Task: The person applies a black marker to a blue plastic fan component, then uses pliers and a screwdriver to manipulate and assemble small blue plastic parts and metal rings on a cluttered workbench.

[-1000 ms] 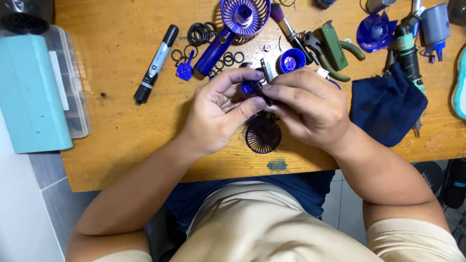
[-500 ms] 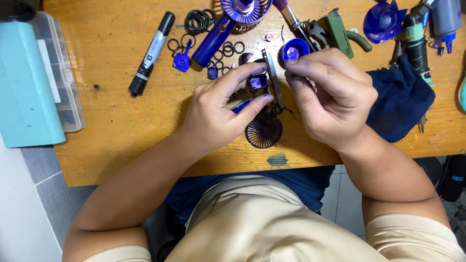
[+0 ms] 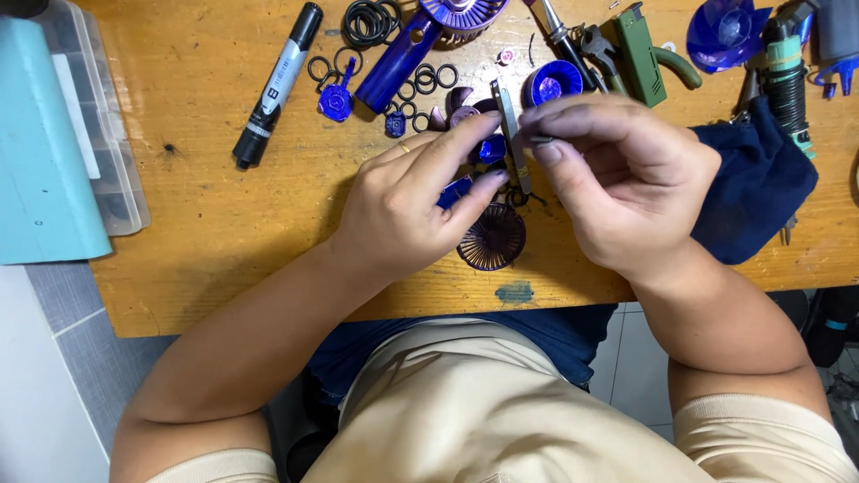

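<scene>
So from my feed, both hands sit over the middle of the wooden table [image 3: 224,224]. Left hand [image 3: 407,210] is curled around a small blue plastic part [image 3: 488,149], thumb and fingers pinching it just above the tabletop. Right hand [image 3: 617,179] is closed too, fingertips pinching a thin silver tool [image 3: 510,125] that stands right against that blue part. Directly under the hands lies a dark round fan grille [image 3: 492,237]. Further back there's a black marker [image 3: 277,85], a bunch of black rubber rings [image 3: 369,22] and a blue fan handle [image 3: 398,64]. Navy cloth [image 3: 761,188] lies right of the right hand, teal box [image 3: 40,152] far left.
</scene>
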